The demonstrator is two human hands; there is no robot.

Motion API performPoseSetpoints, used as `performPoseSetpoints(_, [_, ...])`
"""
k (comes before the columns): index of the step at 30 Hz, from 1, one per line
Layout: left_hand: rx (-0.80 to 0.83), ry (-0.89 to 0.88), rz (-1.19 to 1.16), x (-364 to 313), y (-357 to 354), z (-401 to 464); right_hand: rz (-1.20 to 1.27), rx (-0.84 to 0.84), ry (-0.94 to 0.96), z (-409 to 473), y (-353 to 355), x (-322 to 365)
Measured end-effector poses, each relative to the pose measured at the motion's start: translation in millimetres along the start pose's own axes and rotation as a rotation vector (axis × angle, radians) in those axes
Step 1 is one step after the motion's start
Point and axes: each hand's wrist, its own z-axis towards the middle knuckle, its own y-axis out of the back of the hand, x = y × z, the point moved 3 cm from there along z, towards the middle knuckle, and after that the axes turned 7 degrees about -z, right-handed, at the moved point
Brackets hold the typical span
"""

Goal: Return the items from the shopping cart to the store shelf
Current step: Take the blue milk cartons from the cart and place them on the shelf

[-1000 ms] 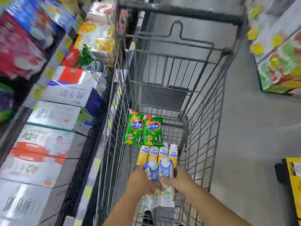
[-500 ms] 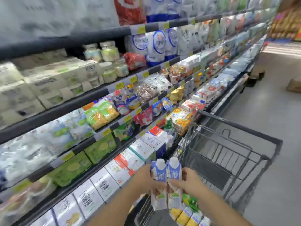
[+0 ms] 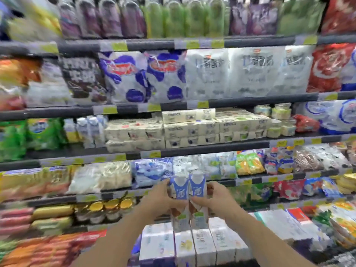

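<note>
Two white-and-blue drink cartons [image 3: 188, 191] with white caps stand upright side by side in front of me, pressed together. My left hand [image 3: 161, 201] grips the left carton from its left side. My right hand [image 3: 213, 199] grips the right carton from its right side. Both are held at the height of the lower shelves, facing the store shelf [image 3: 192, 149]. Similar white-and-blue cartons [image 3: 90, 132] stand on the middle shelf at the left. The shopping cart is out of view.
The shelving fills the whole view, several tiers packed with bags, multipack boxes [image 3: 173, 132] and jars [image 3: 107, 209]. White boxes [image 3: 192, 245] sit on the lowest tier just under my hands. The picture is blurred.
I have lifted the two cartons out of the cart and turned left to face the shelf squarely. The cart has left the view. Both hands keep the same hold.
</note>
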Motion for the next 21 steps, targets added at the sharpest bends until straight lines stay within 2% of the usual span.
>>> performPoseSetpoints(6, [-0.185, 0.005, -0.005, 37.0, 173.4, -47.1, -0.035, 0.168, 0.147, 25.2, -155.8, 100.5])
performPoseSetpoints(11, [-0.252, -0.031, 0.021, 56.1, 294.6, -65.0, -0.034, 0.180, 0.194, 43.4, -261.0, 172.4])
performPoseSetpoints(16, [-0.302, -0.038, 0.033, 71.2, 374.5, -56.8, -0.047, 0.191, 0.228, 59.6, -321.0, 223.5])
performPoseSetpoints(21, [-0.370, -0.063, 0.028, 77.5, 413.9, -26.4, -0.088, 0.130, 0.232, 97.3, -340.4, 251.6])
